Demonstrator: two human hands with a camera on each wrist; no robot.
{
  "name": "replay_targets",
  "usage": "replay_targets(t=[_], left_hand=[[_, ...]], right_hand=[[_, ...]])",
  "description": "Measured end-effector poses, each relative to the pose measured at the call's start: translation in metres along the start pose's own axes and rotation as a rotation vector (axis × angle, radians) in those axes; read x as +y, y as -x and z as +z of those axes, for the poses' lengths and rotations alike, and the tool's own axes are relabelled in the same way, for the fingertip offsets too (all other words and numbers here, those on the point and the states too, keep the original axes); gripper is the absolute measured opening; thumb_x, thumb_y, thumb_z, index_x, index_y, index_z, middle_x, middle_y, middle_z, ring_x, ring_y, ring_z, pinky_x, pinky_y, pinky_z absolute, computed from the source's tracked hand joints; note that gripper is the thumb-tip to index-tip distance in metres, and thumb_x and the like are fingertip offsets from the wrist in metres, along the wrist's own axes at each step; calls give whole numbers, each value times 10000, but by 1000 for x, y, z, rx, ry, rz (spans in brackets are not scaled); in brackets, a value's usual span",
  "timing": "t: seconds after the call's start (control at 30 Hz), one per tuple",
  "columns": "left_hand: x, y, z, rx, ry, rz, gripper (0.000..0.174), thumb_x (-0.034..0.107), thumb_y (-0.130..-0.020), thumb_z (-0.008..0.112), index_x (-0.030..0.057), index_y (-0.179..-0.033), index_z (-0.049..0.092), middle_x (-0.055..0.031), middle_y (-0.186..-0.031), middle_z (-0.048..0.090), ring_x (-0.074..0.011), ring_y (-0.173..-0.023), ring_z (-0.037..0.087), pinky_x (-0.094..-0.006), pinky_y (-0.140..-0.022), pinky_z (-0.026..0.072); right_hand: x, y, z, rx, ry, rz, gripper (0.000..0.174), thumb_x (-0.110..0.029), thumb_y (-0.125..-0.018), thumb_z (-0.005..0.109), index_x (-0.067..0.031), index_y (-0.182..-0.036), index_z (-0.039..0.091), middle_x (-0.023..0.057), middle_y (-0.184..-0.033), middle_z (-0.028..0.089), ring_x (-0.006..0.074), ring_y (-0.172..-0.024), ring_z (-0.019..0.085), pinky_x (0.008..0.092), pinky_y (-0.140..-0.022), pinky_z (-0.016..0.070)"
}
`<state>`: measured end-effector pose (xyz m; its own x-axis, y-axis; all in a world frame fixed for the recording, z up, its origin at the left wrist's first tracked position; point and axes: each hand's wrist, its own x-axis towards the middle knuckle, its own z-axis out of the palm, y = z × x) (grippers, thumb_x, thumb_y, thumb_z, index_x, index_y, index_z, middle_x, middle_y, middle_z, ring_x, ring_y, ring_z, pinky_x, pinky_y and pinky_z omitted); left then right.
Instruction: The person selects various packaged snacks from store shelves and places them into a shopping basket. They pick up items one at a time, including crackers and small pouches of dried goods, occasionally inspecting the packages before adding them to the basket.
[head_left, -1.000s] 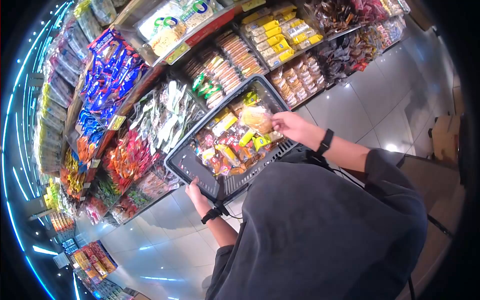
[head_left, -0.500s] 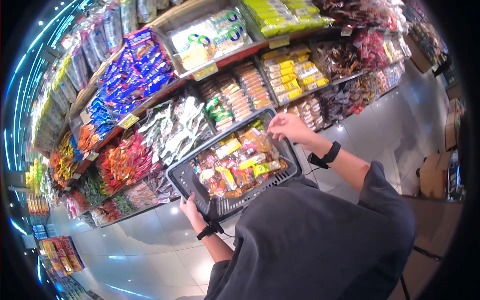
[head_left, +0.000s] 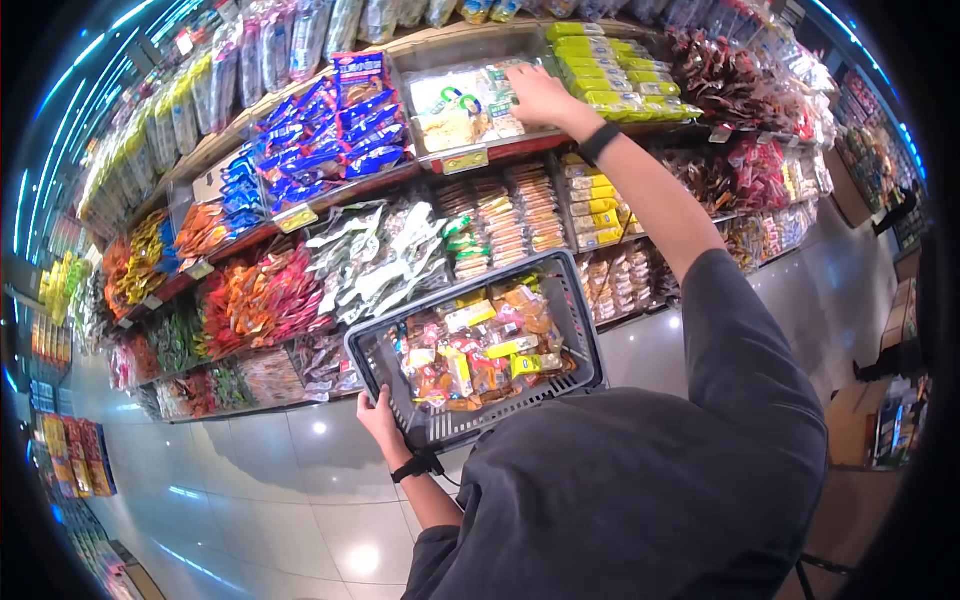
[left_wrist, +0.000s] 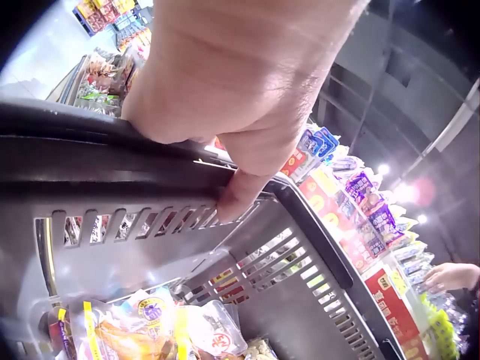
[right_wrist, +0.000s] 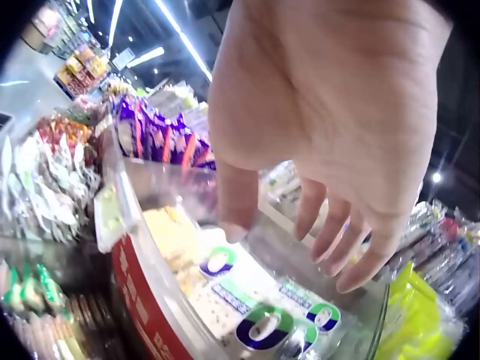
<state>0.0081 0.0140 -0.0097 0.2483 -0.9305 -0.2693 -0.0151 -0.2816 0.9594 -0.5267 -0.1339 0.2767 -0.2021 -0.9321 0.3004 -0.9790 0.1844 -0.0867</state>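
My left hand [head_left: 380,422] grips the near-left rim of a grey basket [head_left: 352,352]; in the left wrist view the thumb of that hand [left_wrist: 244,112] hooks over the basket's rim [left_wrist: 90,139]. Inside the basket lie several wrapped snacks [head_left: 470,318]. Over a clear bin of white packets with green and blue print [head_left: 470,105], my right hand [head_left: 545,98] reaches with its fingers spread. The right wrist view has this hand [right_wrist: 322,112] above the white packets [right_wrist: 259,307], fingers pointing down and apart, holding nothing. Whether a fingertip touches a packet, I cannot tell.
Blue packets [head_left: 330,135] fill the bin on the left, and yellow-green packets [head_left: 615,75] the one on the right. Lower bins hold stick-shaped snacks [head_left: 495,215] and white wrappers [head_left: 385,250]. Cardboard boxes [head_left: 855,420] stand at the right on the tiled floor.
My right hand has left the basket, where it held a wrapped snack, and has moved up to the white packets' bin. The left hand keeps its grip on the rim.
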Motion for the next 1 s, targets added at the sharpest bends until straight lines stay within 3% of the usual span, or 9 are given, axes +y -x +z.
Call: replay_targets(t=[0.03,0.13,0.27,0.37,0.5,0.63,0.73,0.8,1.0], left_hand=[[-2,1,-3,-1,-8,18,153,28,-807,728,-6,-908,618,-16,-814,630,-92,-732,564,-264,-646,451],[-14,-5,-6,7,-29,57,136,17,-803,722,-7,-892,622,-22,-825,633,-100,-730,555,-265,-663,449],[-21,-9,-7,15,-51,75,119,8,-799,717,-4,-861,616,-21,-817,626,-102,-724,539,-270,-673,444],[-20,-9,-4,13,-47,83,120,8,-796,715,-7,-854,612,-22,-806,623,-100,-715,531,-270,-666,440],[-16,-6,-3,17,-81,73,114,4,-794,706,-18,-858,614,-25,-791,620,-97,-702,522,-268,-654,433],[-15,-9,-3,11,-72,61,111,2,-793,703,-23,-856,615,-26,-792,622,-98,-701,523,-268,-650,430],[-13,-8,-2,13,-76,84,115,5,-791,704,-24,-865,621,-25,-792,624,-97,-699,527,-269,-648,431],[-9,-4,-2,4,-10,63,116,7,-786,705,-22,-870,631,-23,-793,629,-96,-699,532,-266,-649,433],[-13,-7,-3,15,-24,56,115,9,-776,708,-20,-863,639,-17,-790,633,-92,-695,532,-265,-646,430]], right_hand=[[0,-9,7,-1,-2,-12,553,-181,-778,660,-16,-1271,472,204,-1278,515,372,-1231,470,492,-988,425],[4,-22,18,-358,221,129,859,-323,-701,768,-39,-1401,357,216,-1440,362,413,-1340,364,554,-1055,350],[11,-27,19,-348,219,157,988,-412,-633,845,-48,-1414,362,210,-1486,323,400,-1375,313,543,-1102,281],[13,-32,10,-466,188,170,997,-453,-623,848,-32,-1400,388,203,-1506,305,388,-1381,312,545,-1098,287],[37,-40,21,-515,-99,1,889,-358,-621,874,-38,-1348,476,176,-1509,315,358,-1392,298,493,-1076,342],[27,-41,10,-499,-90,34,854,-289,-625,875,-29,-1338,486,166,-1512,317,336,-1413,264,466,-1080,345],[12,-28,2,-391,166,25,873,-310,-631,863,-18,-1352,469,157,-1522,310,322,-1432,227,464,-1119,291],[21,-28,11,-255,206,-137,842,-339,-584,885,-32,-1288,541,158,-1473,380,320,-1409,267,480,-1125,267],[16,-34,0,-339,338,-201,788,-370,-540,876,-74,-1221,613,129,-1403,414,346,-1342,306,457,-1106,272]])
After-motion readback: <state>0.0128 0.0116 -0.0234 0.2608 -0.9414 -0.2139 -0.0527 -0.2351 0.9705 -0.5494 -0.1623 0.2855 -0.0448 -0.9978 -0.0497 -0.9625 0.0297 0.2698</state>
